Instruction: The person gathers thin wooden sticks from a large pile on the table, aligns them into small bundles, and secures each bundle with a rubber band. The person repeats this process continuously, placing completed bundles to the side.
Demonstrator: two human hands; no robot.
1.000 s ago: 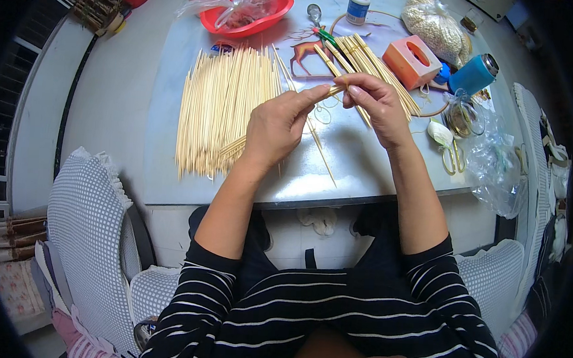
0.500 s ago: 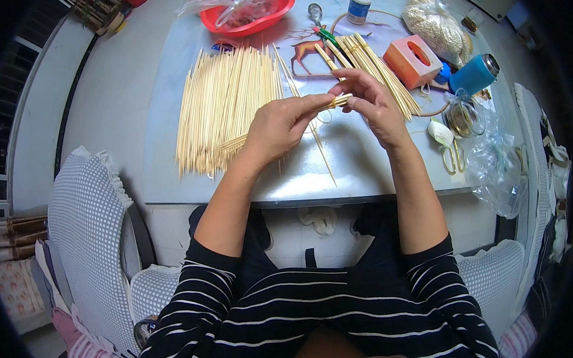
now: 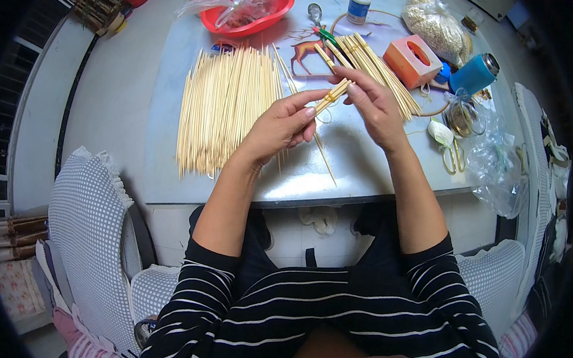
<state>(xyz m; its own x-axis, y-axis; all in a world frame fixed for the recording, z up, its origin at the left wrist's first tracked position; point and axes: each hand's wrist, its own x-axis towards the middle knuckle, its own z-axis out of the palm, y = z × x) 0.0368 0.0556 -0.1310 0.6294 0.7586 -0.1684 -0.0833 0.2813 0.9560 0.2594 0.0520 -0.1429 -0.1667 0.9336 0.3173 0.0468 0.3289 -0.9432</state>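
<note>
A small bundle of bamboo sticks [image 3: 331, 98], bound near its end by a yellowish band, tilts up to the right above the table. My left hand [image 3: 281, 125] is closed round it below the band, hiding its lower part. At the upper end, my right hand [image 3: 379, 112] pinches the stick tips between thumb and fingers. Just left of my left hand lies a wide layer of loose bamboo sticks [image 3: 222, 111]. A few single sticks [image 3: 324, 156] lie beneath my hands. Beyond my right hand are banded stick bundles [image 3: 382, 80].
A red basin [image 3: 279, 13] with a plastic bag stands at the back left. Toward the right are a tissue box [image 3: 402, 67], a blue flask [image 3: 470, 73], a bag of pale pieces [image 3: 431, 21], scissors [image 3: 455, 158] and a clear bag [image 3: 494, 170]. Padded chairs [image 3: 90, 214] flank me.
The bundle has turned so its banded end points more steeply up and shows more plainly. My left thumb has moved back from the band, and its fingers have curled lower.
</note>
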